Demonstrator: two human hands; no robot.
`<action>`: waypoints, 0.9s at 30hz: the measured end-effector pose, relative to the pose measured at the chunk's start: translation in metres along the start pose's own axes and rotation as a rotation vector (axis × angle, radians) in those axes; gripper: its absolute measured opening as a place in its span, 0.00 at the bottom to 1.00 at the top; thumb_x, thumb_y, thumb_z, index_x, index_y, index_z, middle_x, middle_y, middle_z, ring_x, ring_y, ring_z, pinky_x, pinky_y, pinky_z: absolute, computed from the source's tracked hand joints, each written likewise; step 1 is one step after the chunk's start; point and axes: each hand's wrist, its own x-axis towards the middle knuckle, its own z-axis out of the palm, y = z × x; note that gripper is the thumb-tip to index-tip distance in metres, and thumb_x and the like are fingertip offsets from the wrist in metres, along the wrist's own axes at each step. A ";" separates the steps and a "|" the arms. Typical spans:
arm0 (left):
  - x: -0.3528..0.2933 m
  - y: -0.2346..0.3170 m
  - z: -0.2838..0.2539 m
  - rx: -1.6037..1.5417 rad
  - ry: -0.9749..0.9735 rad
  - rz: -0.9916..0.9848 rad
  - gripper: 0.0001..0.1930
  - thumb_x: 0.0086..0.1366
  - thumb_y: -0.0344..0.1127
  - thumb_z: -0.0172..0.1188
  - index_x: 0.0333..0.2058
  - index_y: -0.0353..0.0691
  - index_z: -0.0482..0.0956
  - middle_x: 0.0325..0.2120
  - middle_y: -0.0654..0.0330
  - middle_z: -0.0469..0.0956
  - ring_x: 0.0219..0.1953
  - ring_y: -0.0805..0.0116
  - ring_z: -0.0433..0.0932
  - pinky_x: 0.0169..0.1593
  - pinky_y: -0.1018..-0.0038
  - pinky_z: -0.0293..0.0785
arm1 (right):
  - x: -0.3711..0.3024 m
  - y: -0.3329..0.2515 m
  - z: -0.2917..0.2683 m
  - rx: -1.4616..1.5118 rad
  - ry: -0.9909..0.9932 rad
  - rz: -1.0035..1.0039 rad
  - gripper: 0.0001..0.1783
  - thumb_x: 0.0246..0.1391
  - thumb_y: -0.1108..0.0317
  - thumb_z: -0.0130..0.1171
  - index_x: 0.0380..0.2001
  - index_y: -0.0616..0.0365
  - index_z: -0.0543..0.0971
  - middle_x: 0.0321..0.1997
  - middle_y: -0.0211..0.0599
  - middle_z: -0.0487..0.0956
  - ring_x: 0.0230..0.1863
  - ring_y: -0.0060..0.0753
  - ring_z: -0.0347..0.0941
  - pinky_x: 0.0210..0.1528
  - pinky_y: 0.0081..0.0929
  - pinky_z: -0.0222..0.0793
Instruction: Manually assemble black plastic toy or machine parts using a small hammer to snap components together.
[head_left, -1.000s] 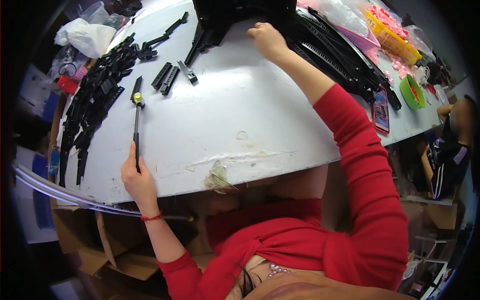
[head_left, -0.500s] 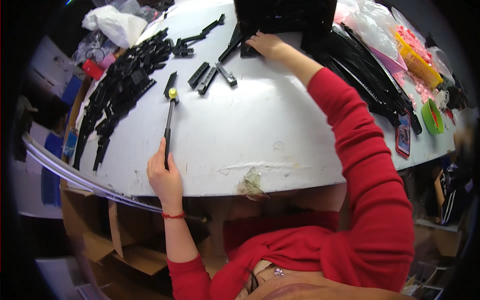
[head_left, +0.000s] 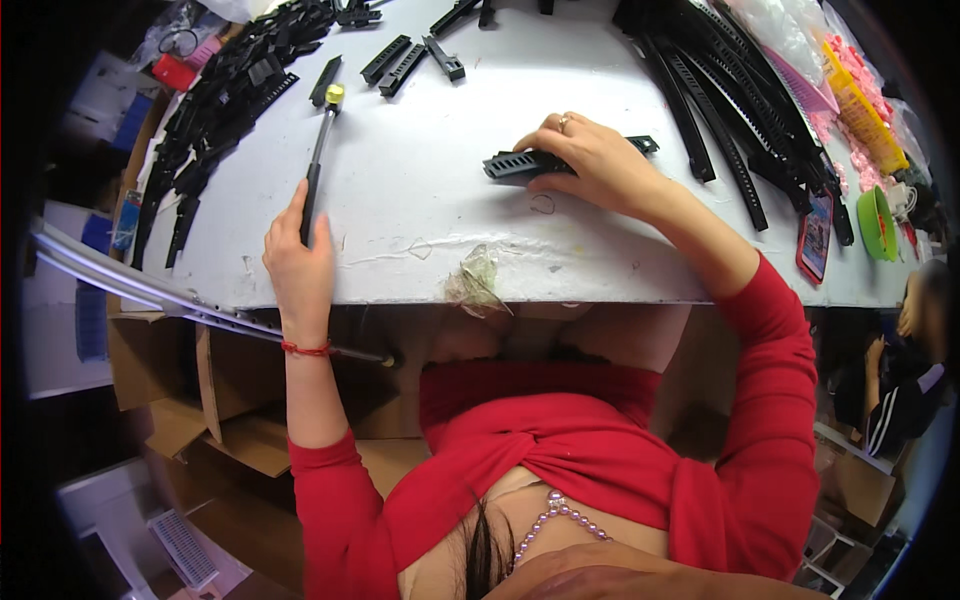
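Observation:
My left hand [head_left: 298, 262] is closed around the black grip of a small hammer [head_left: 318, 150] with a metal shaft and a yellow head. The hammer's head lies beside a short black plastic piece [head_left: 325, 80]. Over the middle right of the table, my right hand [head_left: 605, 165] grips a dark slotted plastic strip [head_left: 512, 165] from above. Both ends of the strip stick out past the fingers, and its middle is hidden under the palm. Several short slotted black pieces [head_left: 403, 70] lie apart from both hands, beyond the hammer.
A heap of black pieces [head_left: 225, 100] covers the white table's [head_left: 420, 200] left side. Long black strips [head_left: 715, 110] lie at the right, near a phone [head_left: 815, 240], a green bowl [head_left: 878, 225] and a yellow basket [head_left: 860, 110]. Clear plastic scrap [head_left: 476, 280] hangs at the front edge.
My right hand has come back from the dark box at the far side and now holds the slotted strip nearer to me. My left hand still holds the hammer. The whole view has shifted.

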 end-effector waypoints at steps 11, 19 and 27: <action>0.103 0.062 0.062 -0.073 -0.045 0.334 0.16 0.63 0.36 0.62 0.48 0.38 0.81 0.40 0.51 0.79 0.46 0.52 0.76 0.53 0.64 0.71 | -0.021 -0.016 0.001 -0.201 0.246 -0.024 0.20 0.53 0.61 0.62 0.51 0.44 0.80 0.37 0.32 0.77 0.41 0.35 0.72 0.46 0.31 0.72; 0.148 0.060 0.102 0.218 0.025 0.370 0.15 0.60 0.42 0.66 0.40 0.38 0.81 0.40 0.52 0.80 0.46 0.51 0.76 0.51 0.60 0.70 | -0.043 -0.070 0.002 -0.222 0.331 -0.150 0.32 0.45 0.75 0.57 0.56 0.34 0.79 0.31 0.29 0.71 0.30 0.26 0.71 0.29 0.23 0.72; 0.044 0.096 0.017 -0.585 -0.095 0.257 0.18 0.64 0.24 0.62 0.53 0.39 0.78 0.40 0.61 0.81 0.34 0.77 0.76 0.37 0.81 0.72 | -0.068 -0.084 0.031 -0.224 0.364 0.034 0.31 0.49 0.66 0.57 0.60 0.39 0.74 0.37 0.31 0.72 0.35 0.29 0.69 0.32 0.23 0.69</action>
